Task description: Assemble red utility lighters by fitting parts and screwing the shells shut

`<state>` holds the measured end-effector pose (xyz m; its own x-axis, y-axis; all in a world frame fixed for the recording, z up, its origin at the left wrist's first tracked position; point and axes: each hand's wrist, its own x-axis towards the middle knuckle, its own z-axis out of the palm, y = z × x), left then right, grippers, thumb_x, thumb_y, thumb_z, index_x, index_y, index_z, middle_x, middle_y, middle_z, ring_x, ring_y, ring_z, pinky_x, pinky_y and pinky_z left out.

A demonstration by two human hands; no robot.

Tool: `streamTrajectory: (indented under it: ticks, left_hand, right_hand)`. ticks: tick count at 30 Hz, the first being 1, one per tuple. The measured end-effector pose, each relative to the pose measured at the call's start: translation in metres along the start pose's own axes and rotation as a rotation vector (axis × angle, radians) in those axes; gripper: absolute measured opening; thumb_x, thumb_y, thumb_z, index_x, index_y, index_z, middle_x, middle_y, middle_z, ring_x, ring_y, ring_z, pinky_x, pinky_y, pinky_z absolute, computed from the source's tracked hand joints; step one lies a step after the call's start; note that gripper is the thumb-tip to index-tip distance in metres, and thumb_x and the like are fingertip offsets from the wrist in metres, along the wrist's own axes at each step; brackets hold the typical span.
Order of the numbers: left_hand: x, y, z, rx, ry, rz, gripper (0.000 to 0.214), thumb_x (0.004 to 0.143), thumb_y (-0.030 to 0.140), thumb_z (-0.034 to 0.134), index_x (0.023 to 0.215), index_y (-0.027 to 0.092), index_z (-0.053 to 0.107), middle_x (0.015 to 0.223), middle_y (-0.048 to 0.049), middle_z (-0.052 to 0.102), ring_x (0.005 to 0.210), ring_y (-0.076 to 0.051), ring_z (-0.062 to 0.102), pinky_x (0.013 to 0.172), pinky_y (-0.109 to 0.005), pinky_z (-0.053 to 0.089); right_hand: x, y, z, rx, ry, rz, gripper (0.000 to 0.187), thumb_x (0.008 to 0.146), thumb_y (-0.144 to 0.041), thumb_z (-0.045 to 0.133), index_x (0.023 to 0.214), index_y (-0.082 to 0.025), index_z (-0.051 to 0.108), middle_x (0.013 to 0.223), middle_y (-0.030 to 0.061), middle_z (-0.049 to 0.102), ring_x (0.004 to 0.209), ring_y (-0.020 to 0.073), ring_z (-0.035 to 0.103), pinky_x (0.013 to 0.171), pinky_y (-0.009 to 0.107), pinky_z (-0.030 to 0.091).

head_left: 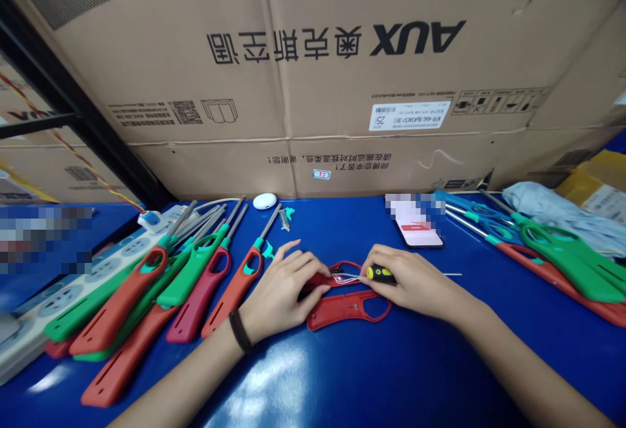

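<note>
My left hand (pixel 288 284) is closed around the handle end of an opened red lighter shell (pixel 317 280), fingers and thumb pressing on it from the left. White wires and a small dark part show inside, partly hidden by my fingers. In my right hand (pixel 411 279) is a screwdriver (pixel 380 274) with a yellow and black handle. It lies tilted, its shaft pointing left toward the wires; whether the tip touches them I cannot tell. The other red shell half (pixel 337 311) lies flat just in front, its loop to the right.
Several long-neck lighters, among them an orange one (pixel 229 301), lie left beside a white power strip (pixel 98 265). More green and red lighters (pixel 567 258) lie right. A phone (pixel 418 222), a white case (pixel 265 201) and small teal pieces (pixel 288 214) sit behind. A cardboard box (pixel 313 102) stands behind.
</note>
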<state>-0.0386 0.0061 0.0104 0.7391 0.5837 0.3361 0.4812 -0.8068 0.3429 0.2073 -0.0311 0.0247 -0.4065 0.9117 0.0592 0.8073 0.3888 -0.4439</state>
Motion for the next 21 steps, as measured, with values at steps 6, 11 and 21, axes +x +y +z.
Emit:
streamTrajectory:
  ticks: [6, 11, 21]
  left_hand:
    - [0.0008, 0.0001, -0.0001, -0.002, -0.020, 0.030, 0.017, 0.090, 0.020, 0.051, 0.100, 0.027, 0.062, 0.099, 0.0010, 0.064, 0.097, -0.015, 0.058, 0.109, -0.046, 0.021]
    - [0.0020, 0.0009, 0.0004, 0.002, -0.022, 0.000, 0.011, 0.089, 0.020, 0.051, 0.093, 0.023, 0.061, 0.096, -0.0001, 0.064, 0.095, -0.016, 0.058, 0.109, -0.047, 0.023]
    - [0.0016, 0.0002, 0.0001, 0.002, -0.037, 0.009, 0.022, 0.089, 0.018, 0.052, 0.108, 0.025, 0.059, 0.099, -0.0003, 0.063, 0.097, -0.016, 0.057, 0.109, -0.046, 0.023]
  right_hand:
    - [-0.0007, -0.0022, -0.0012, 0.021, 0.000, -0.019, 0.007, 0.087, -0.020, 0.051, 0.089, -0.023, 0.057, 0.093, -0.0003, 0.061, 0.082, 0.0153, 0.060, 0.071, 0.027, 0.043]
    - [-0.0014, -0.0045, -0.0026, 0.031, 0.013, -0.058, 0.010, 0.087, -0.018, 0.049, 0.090, -0.023, 0.058, 0.095, 0.0012, 0.061, 0.083, 0.0158, 0.060, 0.073, 0.027, 0.044]
    - [0.0000, -0.0045, -0.0013, 0.016, 0.012, -0.058, 0.012, 0.087, -0.017, 0.049, 0.090, -0.023, 0.058, 0.094, 0.0004, 0.062, 0.081, 0.0148, 0.060, 0.072, 0.026, 0.044]
